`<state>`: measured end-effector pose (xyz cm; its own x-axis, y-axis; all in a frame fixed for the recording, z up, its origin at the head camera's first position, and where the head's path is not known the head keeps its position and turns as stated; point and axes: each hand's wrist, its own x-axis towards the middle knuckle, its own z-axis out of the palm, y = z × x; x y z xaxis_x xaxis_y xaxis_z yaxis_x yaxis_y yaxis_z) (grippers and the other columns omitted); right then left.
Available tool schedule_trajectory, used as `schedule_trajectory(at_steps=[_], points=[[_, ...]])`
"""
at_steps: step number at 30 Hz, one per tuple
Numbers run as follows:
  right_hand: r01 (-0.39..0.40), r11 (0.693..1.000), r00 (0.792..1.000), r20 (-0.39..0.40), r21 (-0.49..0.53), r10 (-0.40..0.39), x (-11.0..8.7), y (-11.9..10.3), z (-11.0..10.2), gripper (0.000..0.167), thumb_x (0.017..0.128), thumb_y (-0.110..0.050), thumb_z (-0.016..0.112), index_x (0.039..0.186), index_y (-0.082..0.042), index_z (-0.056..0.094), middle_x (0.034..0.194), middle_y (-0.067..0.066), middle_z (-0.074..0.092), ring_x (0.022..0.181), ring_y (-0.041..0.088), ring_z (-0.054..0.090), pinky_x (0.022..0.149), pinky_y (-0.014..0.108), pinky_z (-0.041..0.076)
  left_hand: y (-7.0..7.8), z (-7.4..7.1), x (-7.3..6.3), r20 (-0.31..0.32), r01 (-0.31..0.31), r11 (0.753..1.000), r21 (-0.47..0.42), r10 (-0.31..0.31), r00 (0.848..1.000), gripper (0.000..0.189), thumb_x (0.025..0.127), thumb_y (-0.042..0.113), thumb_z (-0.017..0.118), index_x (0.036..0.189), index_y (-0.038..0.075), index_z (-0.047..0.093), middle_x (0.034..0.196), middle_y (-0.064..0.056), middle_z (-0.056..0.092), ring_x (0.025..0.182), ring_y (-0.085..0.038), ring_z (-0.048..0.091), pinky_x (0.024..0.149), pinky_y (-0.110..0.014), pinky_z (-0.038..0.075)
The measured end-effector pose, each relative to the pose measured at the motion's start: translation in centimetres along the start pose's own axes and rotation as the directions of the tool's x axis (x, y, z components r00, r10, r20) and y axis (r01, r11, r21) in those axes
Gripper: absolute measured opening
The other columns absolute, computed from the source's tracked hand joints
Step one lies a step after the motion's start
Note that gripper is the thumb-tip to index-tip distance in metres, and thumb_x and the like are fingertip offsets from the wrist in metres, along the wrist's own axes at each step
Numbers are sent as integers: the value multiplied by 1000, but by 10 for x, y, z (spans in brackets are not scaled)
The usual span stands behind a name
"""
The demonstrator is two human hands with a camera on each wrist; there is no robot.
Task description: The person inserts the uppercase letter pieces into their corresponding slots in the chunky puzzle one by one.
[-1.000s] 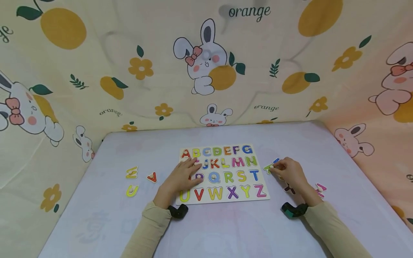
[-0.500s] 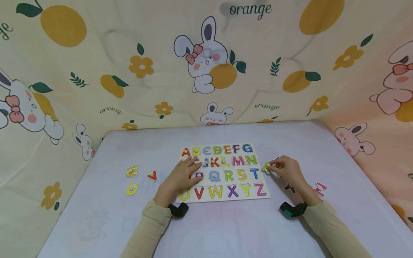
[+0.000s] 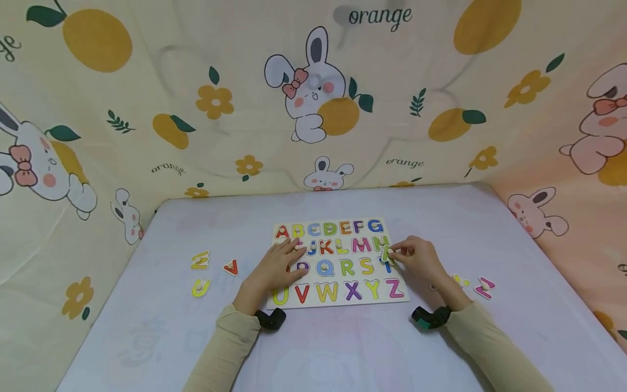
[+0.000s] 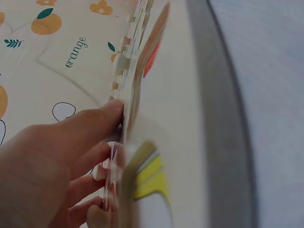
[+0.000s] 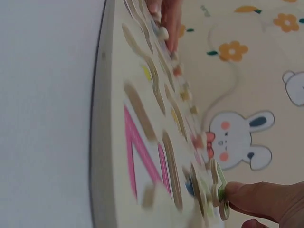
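A cream alphabet puzzle board (image 3: 338, 277) lies flat on the table, with colored letters in rows. My left hand (image 3: 275, 267) rests on its left side with the fingers spread, covering several letters. In the left wrist view, the left thumb (image 4: 107, 114) presses against the board's face. Over the right edge of the board, my right hand (image 3: 418, 258) pinches a green letter piece (image 3: 387, 254), which looks like an R, by its knob. The piece is tilted and partly covers the blue T place. In the right wrist view, the right thumb (image 5: 251, 197) touches this piece.
Left of the board lie a yellow W-shaped piece (image 3: 200, 260), a yellow U piece (image 3: 201, 288) and a red V piece (image 3: 231, 267). On the right are a yellow piece (image 3: 461, 280), partly hidden by the wrist, and a pink piece (image 3: 485, 287). A printed cloth (image 3: 294, 163) hangs behind.
My right hand has carried the green letter piece leftward from beside the board to above its right edge. The yellow piece near the right wrist has come into view. My left hand stays put.
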<state>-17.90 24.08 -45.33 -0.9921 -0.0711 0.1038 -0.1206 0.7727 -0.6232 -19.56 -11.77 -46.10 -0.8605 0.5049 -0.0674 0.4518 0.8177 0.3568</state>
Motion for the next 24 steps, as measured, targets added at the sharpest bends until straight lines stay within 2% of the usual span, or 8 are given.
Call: schedule_trajectory(at_steps=[8, 15, 24], points=[[-3, 999, 998, 58, 36, 1, 2, -15, 17, 20, 84, -17, 73, 99, -5, 76, 75, 5, 56, 71, 14, 44, 60, 21, 31, 1, 1, -2, 7, 6, 1000, -10, -6, 1000, 61, 93, 47, 57, 146, 21, 44, 161, -7, 28, 151, -31, 21, 122, -52, 19], [29, 994, 993, 111, 102, -40, 2, -27, 30, 19, 84, -15, 73, 100, -3, 75, 73, 5, 58, 68, 12, 45, 55, 18, 34, 2, 0, -2, 7, 9, 1000, -15, -9, 1000, 61, 92, 47, 57, 146, 21, 44, 161, -6, 28, 151, -31, 21, 122, -53, 19], [1, 992, 985, 168, 123, -22, 6, -43, 43, 21, 85, -18, 73, 102, -6, 76, 72, 3, 54, 71, 14, 45, 56, 18, 32, 1, 0, 0, -6, 5, 1000, -6, -5, 1000, 61, 92, 47, 57, 145, 21, 44, 160, -7, 29, 151, -32, 22, 122, -53, 20]])
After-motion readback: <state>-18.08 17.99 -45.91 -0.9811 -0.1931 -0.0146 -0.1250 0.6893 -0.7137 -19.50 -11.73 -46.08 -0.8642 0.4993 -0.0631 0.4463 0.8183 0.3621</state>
